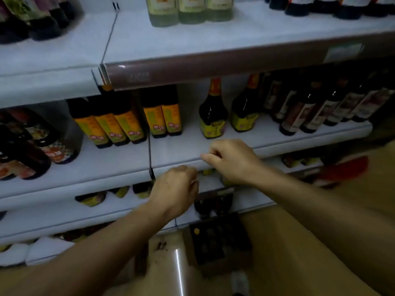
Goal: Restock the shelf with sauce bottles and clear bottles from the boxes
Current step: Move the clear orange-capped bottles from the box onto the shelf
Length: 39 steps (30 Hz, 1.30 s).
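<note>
Both hands hover at the front edge of the middle shelf (pixel 177 150), holding nothing. The left hand (pixel 175 189) has its fingers curled into a loose fist; the right hand (pixel 230 161) has its fingers bent inward. Behind the right hand two dark sauce bottles (pixel 212 116) stand on that shelf. Below the shelf, a box (pixel 220 242) of dark bottles sits on the floor.

Five orange-labelled dark sauce bottles (pixel 128 122) stand on the middle shelf, with two yellow-labelled round-shouldered bottles (pixel 212 116) beside them. Three clear bottles (pixel 190 9) show on the top shelf. Two hands (pixel 175 189) are in view.
</note>
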Tool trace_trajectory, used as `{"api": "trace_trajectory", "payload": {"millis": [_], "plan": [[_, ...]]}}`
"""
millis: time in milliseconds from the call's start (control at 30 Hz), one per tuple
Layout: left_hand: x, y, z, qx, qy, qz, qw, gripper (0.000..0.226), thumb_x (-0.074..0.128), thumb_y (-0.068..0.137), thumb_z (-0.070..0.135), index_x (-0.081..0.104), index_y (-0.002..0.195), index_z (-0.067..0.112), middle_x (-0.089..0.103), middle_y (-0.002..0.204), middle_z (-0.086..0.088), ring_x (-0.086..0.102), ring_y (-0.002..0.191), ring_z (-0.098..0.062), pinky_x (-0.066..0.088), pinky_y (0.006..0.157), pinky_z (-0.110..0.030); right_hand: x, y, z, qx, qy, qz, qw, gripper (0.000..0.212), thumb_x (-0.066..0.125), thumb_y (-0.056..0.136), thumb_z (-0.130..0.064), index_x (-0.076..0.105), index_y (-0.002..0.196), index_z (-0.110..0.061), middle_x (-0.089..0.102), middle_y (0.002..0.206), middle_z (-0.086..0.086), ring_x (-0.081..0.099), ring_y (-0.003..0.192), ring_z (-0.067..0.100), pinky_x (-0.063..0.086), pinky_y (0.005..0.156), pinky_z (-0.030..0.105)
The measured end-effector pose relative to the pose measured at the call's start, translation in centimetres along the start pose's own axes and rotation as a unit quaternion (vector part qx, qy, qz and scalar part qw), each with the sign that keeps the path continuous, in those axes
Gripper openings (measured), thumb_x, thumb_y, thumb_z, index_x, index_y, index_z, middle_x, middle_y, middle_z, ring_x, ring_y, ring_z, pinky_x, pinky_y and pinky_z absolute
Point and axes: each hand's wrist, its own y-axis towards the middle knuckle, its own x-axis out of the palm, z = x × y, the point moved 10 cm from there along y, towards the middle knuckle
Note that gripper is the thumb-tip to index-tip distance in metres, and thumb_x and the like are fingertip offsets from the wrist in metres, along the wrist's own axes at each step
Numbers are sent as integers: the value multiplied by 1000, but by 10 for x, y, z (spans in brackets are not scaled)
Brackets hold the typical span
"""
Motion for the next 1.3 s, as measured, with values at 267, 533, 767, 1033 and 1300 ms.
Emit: {"api": "trace_trajectory", "payload": {"millis": [267,533,767,1033,1300], "plan": [[122,-31,-51,-95,-47,-87,991,14,57,93,20,62,106,16,64,105,-4,61,95,-27,49,74,-36,126,-31,84,119,37,-118,985,36,55,96,-39,55,70,-14,62,66,4,62,61,20,50,61,35],[251,-66,-114,-208,-109,-126,964,14,58,92,13,67,101,18,69,94,-2,63,85,-20,53,75,-36,280,-57,157,206,60,-223,951,29,50,99,-40,54,75,-24,67,77,2,65,68,21,56,72,44],[358,-78,-160,-258,-126,-140,948,15,58,93,19,66,105,14,70,94,-7,65,87,-24,54,74,-38,390,-63,199,215,89,-231,945,34,51,99,-32,45,66,-25,66,74,5,65,64,21,57,70,45],[470,-88,-202,-292,-172,-153,928,20,55,92,13,64,110,16,66,98,-3,61,89,-18,41,70,-25,519,-53,255,211,34,-253,944,26,50,97,-37,49,77,-20,66,84,7,66,81,27,55,71,42],[558,-100,-235,-317,-226,-173,904,33,55,95,15,58,127,18,66,118,-2,61,107,-17,43,78,-23,632,-25,290,156,-66,-266,949,29,55,95,-37,53,114,-15,63,111,10,61,104,34,37,73,35]]}}
